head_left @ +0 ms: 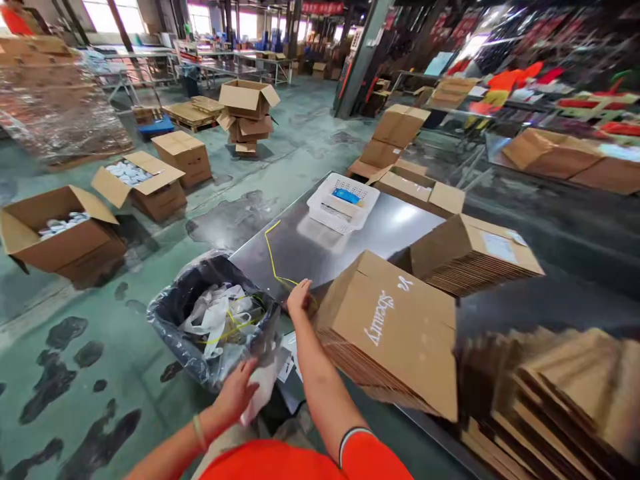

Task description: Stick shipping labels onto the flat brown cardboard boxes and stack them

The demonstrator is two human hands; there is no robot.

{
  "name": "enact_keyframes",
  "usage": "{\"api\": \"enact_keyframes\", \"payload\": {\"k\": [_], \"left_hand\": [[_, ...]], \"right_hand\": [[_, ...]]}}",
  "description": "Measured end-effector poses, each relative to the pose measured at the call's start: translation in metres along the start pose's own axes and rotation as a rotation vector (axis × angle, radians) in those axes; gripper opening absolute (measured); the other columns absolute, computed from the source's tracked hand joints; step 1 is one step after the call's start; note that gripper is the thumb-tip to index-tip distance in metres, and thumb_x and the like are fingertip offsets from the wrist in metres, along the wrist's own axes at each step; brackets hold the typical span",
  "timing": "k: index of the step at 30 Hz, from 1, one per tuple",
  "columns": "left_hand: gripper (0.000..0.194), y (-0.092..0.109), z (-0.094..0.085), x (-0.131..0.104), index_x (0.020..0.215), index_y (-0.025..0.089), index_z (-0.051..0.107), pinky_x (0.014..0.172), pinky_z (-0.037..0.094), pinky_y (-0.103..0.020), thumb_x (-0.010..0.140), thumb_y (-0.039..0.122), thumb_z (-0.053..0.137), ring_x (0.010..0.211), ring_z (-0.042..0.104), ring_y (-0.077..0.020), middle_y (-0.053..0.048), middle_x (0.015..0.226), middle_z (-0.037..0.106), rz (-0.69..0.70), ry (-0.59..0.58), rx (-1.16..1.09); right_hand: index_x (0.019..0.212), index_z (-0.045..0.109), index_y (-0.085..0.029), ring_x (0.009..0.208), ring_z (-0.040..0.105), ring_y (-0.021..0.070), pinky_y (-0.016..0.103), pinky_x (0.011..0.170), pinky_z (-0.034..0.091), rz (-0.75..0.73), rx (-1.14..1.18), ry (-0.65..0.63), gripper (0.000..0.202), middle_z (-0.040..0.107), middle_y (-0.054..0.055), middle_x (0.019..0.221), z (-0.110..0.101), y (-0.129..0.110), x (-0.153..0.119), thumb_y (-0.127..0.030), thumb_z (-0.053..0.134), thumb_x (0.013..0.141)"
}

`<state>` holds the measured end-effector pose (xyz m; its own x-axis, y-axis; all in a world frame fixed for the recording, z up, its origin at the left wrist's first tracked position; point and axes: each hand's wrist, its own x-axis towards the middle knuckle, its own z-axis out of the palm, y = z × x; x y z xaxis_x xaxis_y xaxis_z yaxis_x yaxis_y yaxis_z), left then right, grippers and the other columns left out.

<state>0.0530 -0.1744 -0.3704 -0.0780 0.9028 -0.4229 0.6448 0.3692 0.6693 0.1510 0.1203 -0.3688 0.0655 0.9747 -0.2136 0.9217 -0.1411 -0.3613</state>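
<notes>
A bent yellow packing strap lies along the near left part of the metal table. My right hand is closed at the table's edge, on the strap's near end, beside a stack of flattened cartons with white lettering. Lower down, my left hand is by the near rim of a black-lined bin, its fingers partly spread. Whitish plastic hangs just beside those fingers. Inside the bin are crumpled white plastic bags and more yellow strapping.
A white plastic basket with a blue item sits on the table. More flattened cartons are stacked at right. Open boxes with small packed items stand on the floor at left, near stacked empty cartons. A pillar rises behind.
</notes>
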Motion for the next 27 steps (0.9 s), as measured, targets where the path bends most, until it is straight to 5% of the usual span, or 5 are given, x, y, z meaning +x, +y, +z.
{"api": "enact_keyframes", "payload": {"k": [9, 14, 19, 22, 27], "left_hand": [[0.05, -0.055, 0.033, -0.061, 0.134, 0.023, 0.072, 0.107, 0.058, -0.045, 0.087, 0.034, 0.06, 0.113, 0.072, -0.0312, -0.011, 0.12, 0.075, -0.269, 0.219, -0.377], [0.053, -0.063, 0.033, -0.045, 0.13, 0.015, 0.072, 0.108, 0.054, -0.051, 0.081, 0.036, 0.073, 0.114, 0.07, -0.0348, -0.015, 0.119, 0.073, -0.402, 0.175, -0.352], [0.067, -0.077, 0.033, -0.039, 0.131, 0.014, 0.073, 0.11, 0.052, -0.053, 0.07, 0.038, 0.086, 0.119, 0.07, -0.04, -0.018, 0.121, 0.076, -0.366, 0.072, -0.373], [0.072, -0.082, 0.029, -0.044, 0.135, 0.014, 0.073, 0.111, 0.051, -0.051, 0.067, 0.034, 0.085, 0.123, 0.07, -0.0413, -0.02, 0.131, 0.077, -0.352, 0.04, -0.413], [0.058, -0.08, 0.02, -0.049, 0.116, 0.018, 0.083, 0.095, 0.055, -0.043, 0.058, 0.024, 0.085, 0.104, 0.074, -0.0345, -0.01, 0.11, 0.082, -0.392, 0.041, -0.556]], "right_hand": [[0.092, 0.083, -0.011, 0.098, 0.078, 0.0272, 0.033, 0.087, 0.056, -0.106, -0.097, -0.09, 0.028, 0.081, 0.019, 0.096, -0.01, -0.034, 0.009, -0.02, 0.058, 0.1], [0.077, 0.075, -0.017, 0.066, 0.06, 0.0151, 0.026, 0.067, 0.046, -0.579, 0.635, -0.024, 0.044, 0.065, 0.001, 0.065, -0.073, -0.124, -0.029, -0.045, 0.055, 0.104], [0.086, 0.071, -0.021, 0.062, 0.052, 0.0117, 0.025, 0.062, 0.044, -0.839, 1.056, -0.221, 0.057, 0.062, -0.001, 0.073, -0.118, -0.188, -0.093, -0.07, 0.049, 0.105], [0.076, 0.064, -0.021, 0.064, 0.052, 0.0129, 0.026, 0.066, 0.045, -0.872, 1.006, -0.318, 0.058, 0.058, -0.001, 0.069, -0.081, -0.166, -0.114, -0.067, 0.045, 0.107], [0.064, 0.056, -0.023, 0.069, 0.055, 0.0163, 0.028, 0.069, 0.046, -0.908, 0.602, -0.371, 0.056, 0.059, 0.002, 0.068, 0.04, -0.059, -0.114, -0.054, 0.042, 0.108]]}}
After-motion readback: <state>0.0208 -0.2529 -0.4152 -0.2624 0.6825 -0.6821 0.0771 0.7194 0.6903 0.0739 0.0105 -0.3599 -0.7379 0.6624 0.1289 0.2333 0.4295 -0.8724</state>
